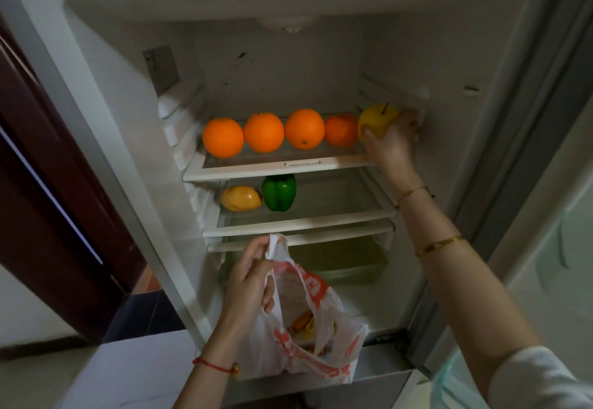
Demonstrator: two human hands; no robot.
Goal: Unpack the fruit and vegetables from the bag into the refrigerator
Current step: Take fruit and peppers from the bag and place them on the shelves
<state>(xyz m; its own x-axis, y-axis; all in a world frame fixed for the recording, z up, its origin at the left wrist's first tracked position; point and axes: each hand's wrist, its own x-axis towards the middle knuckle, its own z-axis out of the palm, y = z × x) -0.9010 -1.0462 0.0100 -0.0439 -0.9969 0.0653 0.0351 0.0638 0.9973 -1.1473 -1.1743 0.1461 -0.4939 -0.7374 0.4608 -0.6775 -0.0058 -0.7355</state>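
- Left edge of the frame: a dark red door (pixel 48 164) beside the open fridge (pixel 128 94).
- Lower centre: the left hand (pixel 253 277) pinches the handle of a white-and-orange bag (pixel 308 344), fingers curled round the plastic; the bag hangs in front of the fridge's bottom section, with orange and yellow produce showing inside.
- Centre, lower shelf (pixel 305 221): a yellow mango (pixel 240 197) just beside a green pepper (pixel 278 191).
- Centre, top shelf (pixel 276 168): 4 oranges (pixel 263 132) in a row.
- Right end of that row: the right hand (pixel 393 142) grips a yellow apple (pixel 376 119), fingers wrapped round it, at the shelf's right end next to the 4th orange.
- Right arm: 2 gold bracelets (pixel 439 245).
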